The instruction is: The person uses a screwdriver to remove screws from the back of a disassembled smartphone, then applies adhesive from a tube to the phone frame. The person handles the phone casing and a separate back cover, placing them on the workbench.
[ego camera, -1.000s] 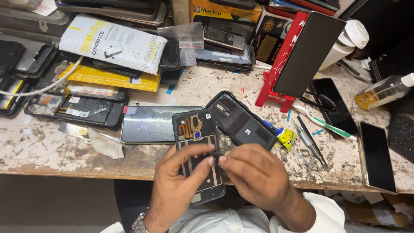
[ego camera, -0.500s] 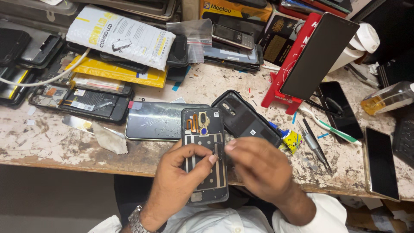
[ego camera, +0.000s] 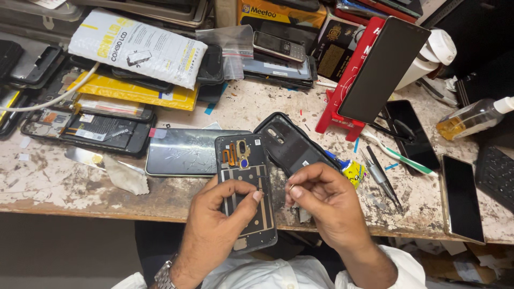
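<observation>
Black phone frame (ego camera: 247, 192) lies opened at the counter (ego camera: 53, 184) edge. My left hand (ego camera: 219, 225) grips it, thumb across its middle. My right hand (ego camera: 321, 206) pinches something too small to tell. I'd judge: hold the frame flat, work gently.

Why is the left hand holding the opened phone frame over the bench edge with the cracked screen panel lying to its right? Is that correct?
Not quite. In the head view the cracked screen panel lies left of the opened phone frame, not right. The left hand does hold the frame over the bench edge.
</observation>
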Demonstrator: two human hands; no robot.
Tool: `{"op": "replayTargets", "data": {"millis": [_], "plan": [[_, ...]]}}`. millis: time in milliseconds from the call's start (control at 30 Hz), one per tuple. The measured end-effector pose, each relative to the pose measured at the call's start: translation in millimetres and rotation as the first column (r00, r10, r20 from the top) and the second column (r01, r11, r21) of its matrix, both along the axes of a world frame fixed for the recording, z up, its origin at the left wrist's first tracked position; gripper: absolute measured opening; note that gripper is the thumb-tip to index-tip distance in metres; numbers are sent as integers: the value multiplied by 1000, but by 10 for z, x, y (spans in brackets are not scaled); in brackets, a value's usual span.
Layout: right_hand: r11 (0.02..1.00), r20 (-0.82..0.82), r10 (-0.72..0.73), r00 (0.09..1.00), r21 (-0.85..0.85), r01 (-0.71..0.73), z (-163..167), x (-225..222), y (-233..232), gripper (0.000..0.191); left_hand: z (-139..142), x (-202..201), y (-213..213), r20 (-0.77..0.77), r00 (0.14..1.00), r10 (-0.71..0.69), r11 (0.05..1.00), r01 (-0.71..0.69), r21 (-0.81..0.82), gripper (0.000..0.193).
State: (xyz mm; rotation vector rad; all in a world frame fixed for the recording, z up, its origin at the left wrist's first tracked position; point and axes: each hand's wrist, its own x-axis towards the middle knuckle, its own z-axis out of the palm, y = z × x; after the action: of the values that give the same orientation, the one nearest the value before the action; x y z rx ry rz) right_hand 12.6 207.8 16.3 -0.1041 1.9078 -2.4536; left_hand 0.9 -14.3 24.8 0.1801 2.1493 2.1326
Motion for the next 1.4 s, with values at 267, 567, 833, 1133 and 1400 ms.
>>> {"op": "replayTargets", "data": {"millis": [267, 567, 833, 1133, 1400], "plan": [[996, -46, -40, 998, 81, 44, -34, -18, 77, 12, 14, 5, 8, -20, 1000, -7, 1000, 7, 11, 12], [985, 15, 46, 999, 165, -48, 13, -33, 105, 15, 42, 21, 24, -31, 999, -8, 999, 7, -37, 13], [921, 104, 71, 992, 376, -106, 93, -41, 1, 14, 43, 23, 17, -115, 993, -37, 995, 26, -99, 14], [902, 81, 85, 993, 416, -112, 156, -95, -149, 27, 47, 25, 8, -42, 996, -75, 995, 72, -65, 14], [817, 38, 174, 984, 553, -166, 371, -132, -142, 37, 75, 39, 26, -128, 990, -62, 991, 47, -122, 13]]}}
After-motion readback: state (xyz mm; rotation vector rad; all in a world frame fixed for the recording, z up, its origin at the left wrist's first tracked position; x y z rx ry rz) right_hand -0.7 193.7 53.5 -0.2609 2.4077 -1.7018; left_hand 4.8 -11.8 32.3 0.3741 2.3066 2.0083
